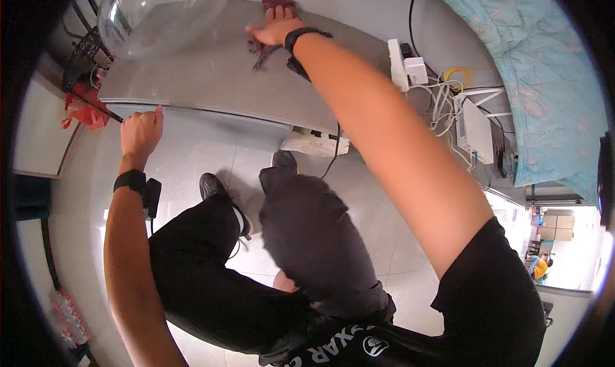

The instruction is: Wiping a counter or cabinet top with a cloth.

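Note:
My right hand (276,27) reaches across the grey top of a low cabinet (216,79). It presses on a crumpled dark red cloth (277,1), whose folds stick out past the fingers and below the palm. My left hand (142,132) is curled with the thumb up, at the cabinet's front left edge. A black rod (103,108) ends at its knuckles; whether the fingers hold it is hidden. A large clear rounded vessel (158,21) stands on the cabinet top, left of the cloth. Both wrists wear black straps.
Right of the cabinet top are a power strip (398,64) with a white adapter (416,70), tangled cables (435,100) and a white router-like box (473,129). A light blue patterned cloth (538,79) hangs beyond. A red plastic bag (86,107) lies left. Another person (540,267) is far right.

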Motion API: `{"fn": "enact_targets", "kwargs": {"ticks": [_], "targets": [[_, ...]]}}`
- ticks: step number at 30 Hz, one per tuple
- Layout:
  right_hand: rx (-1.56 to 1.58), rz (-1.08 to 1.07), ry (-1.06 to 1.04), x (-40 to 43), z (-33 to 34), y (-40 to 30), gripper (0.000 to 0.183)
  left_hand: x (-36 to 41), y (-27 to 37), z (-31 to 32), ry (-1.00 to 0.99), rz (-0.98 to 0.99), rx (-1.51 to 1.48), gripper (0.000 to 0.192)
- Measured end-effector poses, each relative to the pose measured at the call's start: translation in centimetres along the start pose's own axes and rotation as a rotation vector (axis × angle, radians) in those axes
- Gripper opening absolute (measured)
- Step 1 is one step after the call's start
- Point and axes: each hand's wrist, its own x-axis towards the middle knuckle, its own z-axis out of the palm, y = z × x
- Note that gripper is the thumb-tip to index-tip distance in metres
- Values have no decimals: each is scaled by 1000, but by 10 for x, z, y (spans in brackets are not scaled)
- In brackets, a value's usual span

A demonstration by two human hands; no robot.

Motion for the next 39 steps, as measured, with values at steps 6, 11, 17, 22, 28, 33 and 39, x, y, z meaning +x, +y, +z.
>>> {"fn": "enact_targets", "kwargs": {"ticks": [6, 11, 17, 22, 28, 33, 39], "targets": [[-34, -150, -19, -45, -2, 0, 90, 9, 8, -3, 42, 11, -12, 45], [-67, -236, -20, -98, 0, -5, 83, 9, 11, -4, 108, 81, -38, 46], [-69, -587, 72, -162, 7, 15, 78, 6, 9, -12, 125, 158, -22, 47], [-58, -591, 156, -195, 9, 51, 77, 10, 14, -20, 199, 189, -19, 47], [-149, -618, 127, -215, 7, 84, 76, 6, 14, -24, 152, 203, 11, 46], [-230, -486, 91, -185, 6, 107, 76, -2, -1, -14, 192, 207, 21, 45], [-109, -276, 30, -131, 1, 110, 79, 3, 11, -20, 151, 161, -25, 44]]}}
